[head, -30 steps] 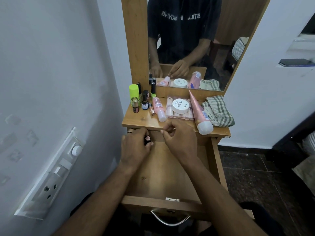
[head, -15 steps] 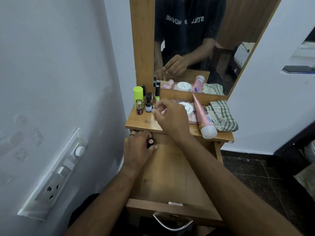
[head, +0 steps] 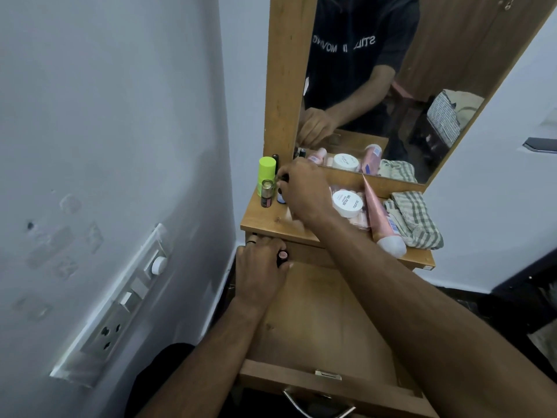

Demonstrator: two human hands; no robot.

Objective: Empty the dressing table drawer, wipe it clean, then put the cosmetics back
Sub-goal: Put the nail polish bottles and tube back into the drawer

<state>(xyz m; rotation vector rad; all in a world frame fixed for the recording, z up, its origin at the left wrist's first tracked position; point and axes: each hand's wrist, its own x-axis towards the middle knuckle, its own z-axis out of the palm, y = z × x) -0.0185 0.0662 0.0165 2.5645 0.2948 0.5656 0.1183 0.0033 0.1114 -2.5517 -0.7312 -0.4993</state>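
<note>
The wooden drawer [head: 316, 321] is pulled out below the dressing table top [head: 271, 223]. My left hand [head: 259, 267] rests at the drawer's back left corner, closed around a small dark bottle with a pink cap [head: 282, 256]. My right hand [head: 304, 188] reaches over the tabletop's left side, its fingers on a small dark bottle [head: 281, 196] among the upright ones. Beside it stand a lime green container [head: 266, 171] and a gold-capped bottle [head: 266, 196]. A white jar [head: 348, 203] and a pink tube [head: 381, 220] lie to the right.
A folded checked cloth [head: 417, 220] lies at the tabletop's right end. A mirror [head: 376, 86] rises behind the table. A wall [head: 120, 146] with a switch and socket panel [head: 120, 306] stands close on the left. The drawer's metal handle [head: 316, 407] is at the front.
My right hand has left the drawer and moved up and left across the tabletop to the small bottles. My left hand has stayed at the drawer's back corner with its bottle.
</note>
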